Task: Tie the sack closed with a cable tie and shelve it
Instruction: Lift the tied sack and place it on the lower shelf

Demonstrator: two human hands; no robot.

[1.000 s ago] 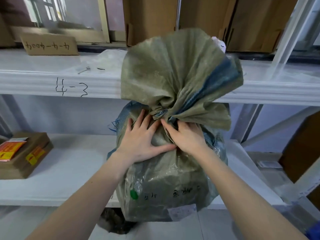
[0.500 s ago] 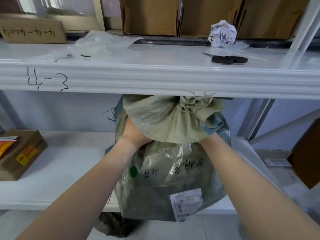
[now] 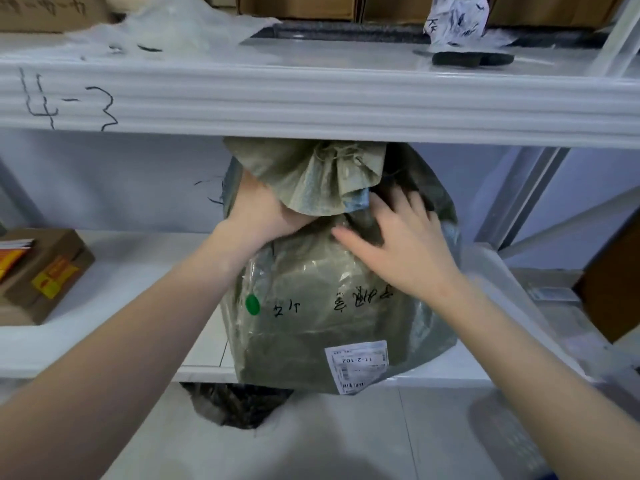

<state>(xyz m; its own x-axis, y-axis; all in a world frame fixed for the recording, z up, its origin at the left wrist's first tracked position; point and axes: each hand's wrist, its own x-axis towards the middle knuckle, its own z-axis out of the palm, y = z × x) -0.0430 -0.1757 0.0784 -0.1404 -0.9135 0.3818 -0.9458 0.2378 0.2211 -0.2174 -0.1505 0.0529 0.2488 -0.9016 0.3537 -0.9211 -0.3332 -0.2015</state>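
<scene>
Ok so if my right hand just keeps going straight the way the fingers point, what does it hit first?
Your right hand lies flat on the sack, fingers aimed up and left at the gathered neck. It would probably meet that folded-over fabric first; your left hand sits just beyond, though depth is unclear.

One view only, from the person's head, facing forward and down at close range onto the sack [image 3: 332,306] (it fills the middle). The shelf beam [image 3: 311,105] crosses above the sack, the floor [image 3: 346,434] lies below it, and both forearms reach in toward it.
</scene>
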